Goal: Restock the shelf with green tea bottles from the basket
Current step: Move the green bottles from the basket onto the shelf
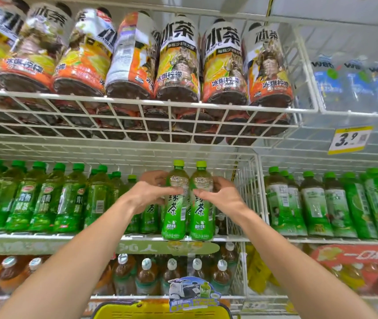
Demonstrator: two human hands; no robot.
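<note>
Two green tea bottles with light green caps stand upright side by side at the front edge of the middle wire shelf point(45, 237). My left hand point(147, 192) wraps the neck and upper label of the left bottle point(174, 217). My right hand point(221, 194) holds the right bottle point(201, 217) the same way. More bottles of this tea stand behind them, partly hidden by my hands. The yellow basket point(160, 310) shows only its rim at the bottom edge; its contents are out of view.
Darker green tea bottles point(45, 199) fill the middle shelf to the left. A white wire divider point(250, 192) stands just right of my right hand, with other green bottles point(335, 203) beyond. Iced tea bottles point(178, 65) lie on the shelf above, brown tea bottles point(146, 275) below.
</note>
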